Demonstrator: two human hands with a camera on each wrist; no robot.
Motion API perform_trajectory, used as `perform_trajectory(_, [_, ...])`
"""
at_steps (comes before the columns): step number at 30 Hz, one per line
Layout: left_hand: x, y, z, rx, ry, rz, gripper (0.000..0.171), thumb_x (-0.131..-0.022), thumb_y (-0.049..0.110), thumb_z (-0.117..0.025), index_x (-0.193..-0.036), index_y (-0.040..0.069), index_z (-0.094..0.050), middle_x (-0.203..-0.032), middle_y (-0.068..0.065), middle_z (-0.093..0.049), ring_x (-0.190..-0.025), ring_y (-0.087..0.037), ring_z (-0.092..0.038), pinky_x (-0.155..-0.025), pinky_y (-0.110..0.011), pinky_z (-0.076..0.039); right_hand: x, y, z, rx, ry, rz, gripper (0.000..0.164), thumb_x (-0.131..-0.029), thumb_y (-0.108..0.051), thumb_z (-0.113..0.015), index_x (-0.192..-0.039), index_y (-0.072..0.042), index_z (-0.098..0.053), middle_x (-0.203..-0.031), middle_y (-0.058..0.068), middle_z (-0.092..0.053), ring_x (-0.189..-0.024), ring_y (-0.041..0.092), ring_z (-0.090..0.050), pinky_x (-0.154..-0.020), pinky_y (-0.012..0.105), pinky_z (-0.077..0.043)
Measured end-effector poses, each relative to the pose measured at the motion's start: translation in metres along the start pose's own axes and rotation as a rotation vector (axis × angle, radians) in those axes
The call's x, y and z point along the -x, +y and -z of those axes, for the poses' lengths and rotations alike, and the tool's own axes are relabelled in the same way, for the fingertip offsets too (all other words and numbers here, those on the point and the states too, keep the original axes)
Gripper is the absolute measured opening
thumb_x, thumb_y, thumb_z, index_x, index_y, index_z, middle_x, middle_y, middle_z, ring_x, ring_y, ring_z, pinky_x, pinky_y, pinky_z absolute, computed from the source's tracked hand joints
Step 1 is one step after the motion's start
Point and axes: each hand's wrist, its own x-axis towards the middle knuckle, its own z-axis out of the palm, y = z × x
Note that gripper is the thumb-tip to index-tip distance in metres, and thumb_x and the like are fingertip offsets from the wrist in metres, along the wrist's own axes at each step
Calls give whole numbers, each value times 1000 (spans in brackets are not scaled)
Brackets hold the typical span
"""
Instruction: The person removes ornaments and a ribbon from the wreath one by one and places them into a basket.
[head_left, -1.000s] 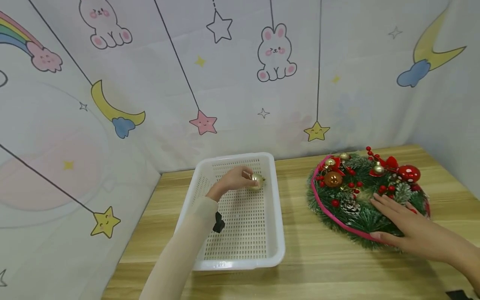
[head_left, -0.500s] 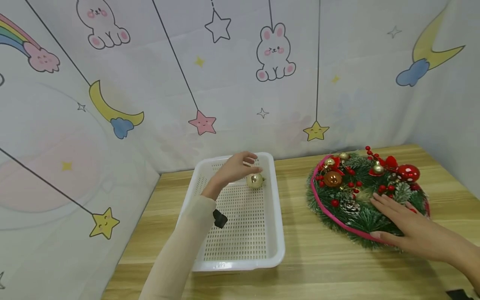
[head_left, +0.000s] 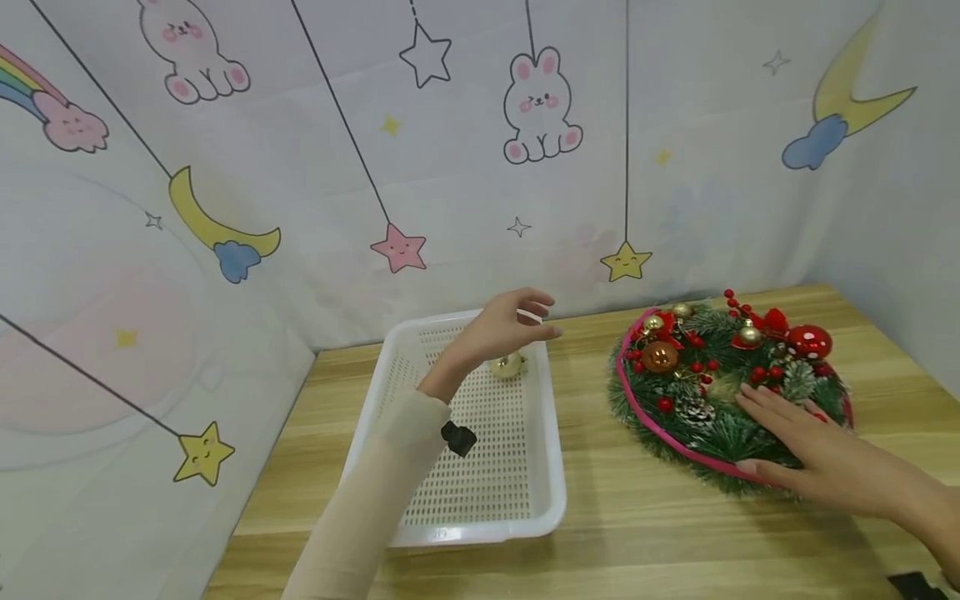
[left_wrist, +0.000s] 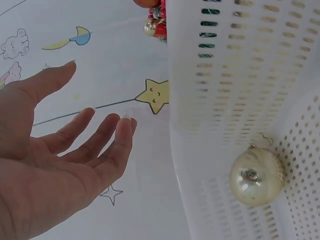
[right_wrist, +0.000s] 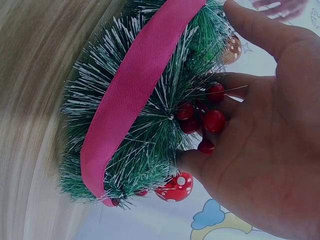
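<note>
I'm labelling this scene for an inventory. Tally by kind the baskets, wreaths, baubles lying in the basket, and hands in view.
White basket: 1
Wreath: 1
Gold bauble: 1
Hands: 2, left hand and right hand
Total: 5

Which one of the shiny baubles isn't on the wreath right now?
The pale gold bauble lying inside the white basket; the copper bauble and the small gold baubles all sit on the wreath.
</note>
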Motion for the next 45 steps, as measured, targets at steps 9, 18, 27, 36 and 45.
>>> perform_trajectory(9, [-9,24,-12,-7,-85,-58,53,-100,31,-73,-149,16,-56,-145,-9,-63,-133,-26,-65,-107,-41,-57,-1,-2,2,-7,-7,4,94,-98,-44,-72,-166,-2,-24,-169,37,-19,-149,65,-24,-119,81,9])
perform_trajectory(18, [-22,40,-25,-55,-144,-68,53,-100,33,-74,-148,17,-57,-146,-8,-64,-132,-25,-64,-106,-37,-56,0,-1,0,-15,-5,4,93,-98,-43,-73,-166,-2,-26,-169,36,-20,-150,65,-22,-118,82,9])
perform_trajectory(27, [-33,56,-39,-100,-179,-92,57,-98,40,-74,-148,18,-58,-142,-6,-67,-137,-25,-60,-108,-40,-55,-1,-2,0,-10,-3,10,92,-98,-44,-72,-165,-2,-27,-169,36,-20,-151,64,-22,-119,81,10])
perform_trajectory(36, [-46,60,-57,-97,-236,-88,59,-97,44,-75,-148,18,-59,-140,-5,-70,-131,-19,-64,-103,-35,-56,-1,-2,1,-6,0,11,92,-97,-44,-73,-165,-2,-28,-169,36,-21,-151,63,-23,-119,82,8])
perform_trajectory(45, [-56,58,-72,116,-306,-6,59,-99,35,-75,-150,12,-57,-149,-15,-62,-118,-29,-73,-101,-43,-60,0,-2,1,-13,-8,3,92,-97,-45,-73,-165,-2,-28,-168,36,-22,-150,64,-23,-118,83,6])
